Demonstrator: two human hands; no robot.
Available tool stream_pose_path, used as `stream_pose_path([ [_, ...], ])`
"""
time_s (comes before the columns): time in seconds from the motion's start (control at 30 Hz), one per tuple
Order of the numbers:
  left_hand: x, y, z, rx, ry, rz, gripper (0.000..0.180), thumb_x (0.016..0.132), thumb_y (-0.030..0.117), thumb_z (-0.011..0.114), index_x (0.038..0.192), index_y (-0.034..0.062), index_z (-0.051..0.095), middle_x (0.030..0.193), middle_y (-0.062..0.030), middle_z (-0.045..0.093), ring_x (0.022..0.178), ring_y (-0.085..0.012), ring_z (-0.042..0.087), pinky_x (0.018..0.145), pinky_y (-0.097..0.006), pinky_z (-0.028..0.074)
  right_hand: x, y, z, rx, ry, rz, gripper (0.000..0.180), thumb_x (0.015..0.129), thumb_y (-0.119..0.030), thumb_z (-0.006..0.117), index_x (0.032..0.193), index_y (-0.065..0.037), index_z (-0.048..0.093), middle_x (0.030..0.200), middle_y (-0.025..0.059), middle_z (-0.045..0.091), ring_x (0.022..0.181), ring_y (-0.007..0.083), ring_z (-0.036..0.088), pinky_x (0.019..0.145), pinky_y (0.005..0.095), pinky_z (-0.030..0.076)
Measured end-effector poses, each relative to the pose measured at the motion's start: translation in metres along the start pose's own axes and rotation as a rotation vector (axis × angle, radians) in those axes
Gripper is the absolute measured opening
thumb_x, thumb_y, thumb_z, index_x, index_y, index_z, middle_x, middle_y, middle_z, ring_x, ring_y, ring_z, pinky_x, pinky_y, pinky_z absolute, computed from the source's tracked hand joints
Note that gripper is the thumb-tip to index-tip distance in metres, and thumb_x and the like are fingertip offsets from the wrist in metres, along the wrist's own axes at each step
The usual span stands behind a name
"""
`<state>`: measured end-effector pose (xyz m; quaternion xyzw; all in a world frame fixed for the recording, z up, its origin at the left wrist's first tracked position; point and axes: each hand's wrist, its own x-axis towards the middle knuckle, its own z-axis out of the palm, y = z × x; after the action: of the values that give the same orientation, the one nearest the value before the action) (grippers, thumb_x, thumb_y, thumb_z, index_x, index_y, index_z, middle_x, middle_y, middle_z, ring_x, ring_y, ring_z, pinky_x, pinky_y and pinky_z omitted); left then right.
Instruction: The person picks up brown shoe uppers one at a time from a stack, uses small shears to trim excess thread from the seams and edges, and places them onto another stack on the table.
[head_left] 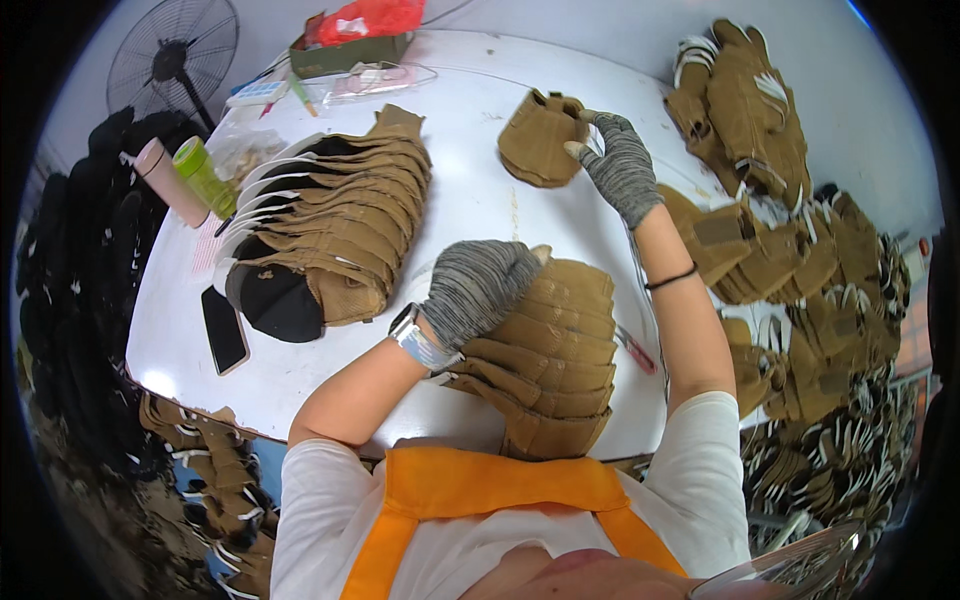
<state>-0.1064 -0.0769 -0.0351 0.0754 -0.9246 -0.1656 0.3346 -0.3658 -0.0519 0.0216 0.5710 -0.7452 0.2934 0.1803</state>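
Observation:
My right hand (622,172), in a grey knitted glove with bare fingertips, pinches the right edge of a single brown shoe upper (540,145) at the far middle of the white table (465,160). Closer to me lies an overlapping stack of brown shoe uppers (555,350). My left hand (480,285), gloved the same way, rests curled over the far left end of that stack, thumb and fingers closed on its edge. Left of it stretches a long row of brown uppers (365,225) with white edges and black linings.
Red-handled snips (636,352) lie right of the stack. A phone (226,330), pink bottle (170,182) and green bottle (204,178) stand or lie at the left. A green box (350,55) sits at the back. More uppers (745,250) crowd the right side; a fan (172,62) is back left.

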Motion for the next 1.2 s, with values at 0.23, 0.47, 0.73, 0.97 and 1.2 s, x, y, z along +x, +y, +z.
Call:
stream_pose_path([
  [0.23, -0.004, -0.009, 0.009, 0.063, 0.001, -0.009, 0.015, 0.093, 0.018, 0.055, 0.100, 0.0085, 0.064, 0.067, -0.0118, 0.060, 0.055, -0.0287, 0.057, 0.051, -0.040, 0.047, 0.053, 0.025, 0.053, -0.107, -0.071, 0.160, 0.040, 0.077, -0.028, 0.073, 0.111, -0.009, 0.066, 0.114, 0.0138, 0.058, 0.098, 0.0291, 0.061, 0.089, 0.0381, 0.048],
  [0.47, -0.007, -0.014, 0.009, -0.008, 0.018, -0.002, 0.018, 0.094, 0.018, 0.053, 0.102, 0.0060, 0.064, 0.067, -0.0137, 0.059, 0.058, -0.0309, 0.058, 0.052, -0.041, 0.047, 0.062, 0.030, 0.052, 0.111, 0.030, 0.091, 0.024, 0.077, -0.023, 0.072, 0.093, -0.005, 0.071, 0.097, 0.0147, 0.068, 0.091, 0.0290, 0.063, 0.085, 0.0372, 0.048],
  [0.73, -0.002, -0.013, 0.005, -0.069, -0.035, -0.098, 0.020, 0.095, 0.022, 0.052, 0.093, 0.0075, 0.065, 0.068, -0.0134, 0.060, 0.060, -0.0313, 0.059, 0.053, -0.042, 0.048, 0.099, 0.039, 0.012, 0.011, 0.222, -0.087, 0.022, 0.081, -0.022, 0.068, 0.094, -0.004, 0.071, 0.091, 0.0159, 0.069, 0.084, 0.0307, 0.065, 0.079, 0.0377, 0.049],
  [0.97, -0.001, -0.005, -0.005, -0.076, -0.043, -0.098, 0.022, 0.096, 0.021, 0.050, 0.099, 0.0048, 0.064, 0.076, -0.0153, 0.063, 0.065, -0.0336, 0.060, 0.062, -0.043, 0.050, 0.072, 0.000, -0.061, 0.501, 0.453, 0.084, 0.019, 0.086, -0.015, 0.068, 0.099, -0.001, 0.069, 0.091, 0.0079, 0.069, 0.082, 0.0159, 0.061, 0.079, 0.0290, 0.049],
  [1.2, 0.039, -0.007, -0.018, -0.821, 0.245, -0.041, 0.067, 0.093, 0.043, 0.055, 0.139, -0.0020, 0.038, 0.136, -0.0218, 0.048, 0.121, -0.0308, 0.053, 0.100, -0.041, 0.045, -0.024, -0.093, -0.122, 0.683, 0.476, -0.153, 0.011, 0.086, -0.009, 0.068, 0.093, 0.000, 0.065, 0.102, 0.0083, 0.065, 0.096, 0.0187, 0.060, 0.088, 0.0315, 0.047],
])
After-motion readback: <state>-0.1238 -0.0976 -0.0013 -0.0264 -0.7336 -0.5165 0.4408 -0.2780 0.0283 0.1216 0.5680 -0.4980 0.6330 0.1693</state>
